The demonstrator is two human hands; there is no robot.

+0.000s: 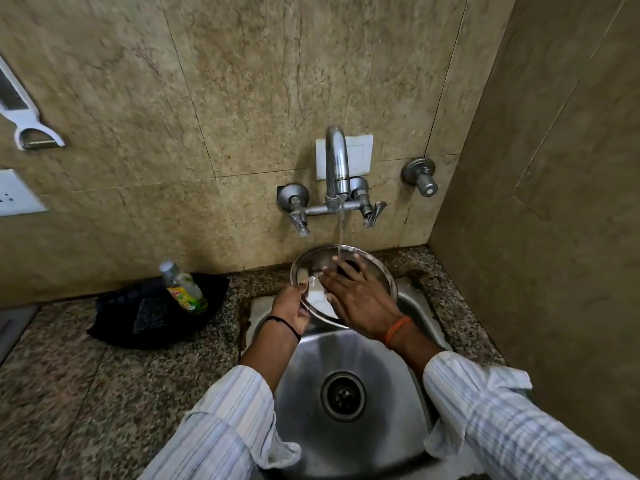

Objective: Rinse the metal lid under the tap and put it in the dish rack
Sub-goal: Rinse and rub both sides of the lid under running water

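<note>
A round metal lid is held tilted over the back of the steel sink, right under the tap. Water runs from the spout in a thin stream onto the lid and my fingers. My left hand grips the lid's left rim. My right hand lies flat across the lid's inner face with fingers spread. No dish rack is in view.
A dish soap bottle lies in a black tray on the granite counter left of the sink. A wall valve sits right of the tap. A white peeler hangs at far left. A side wall closes the right.
</note>
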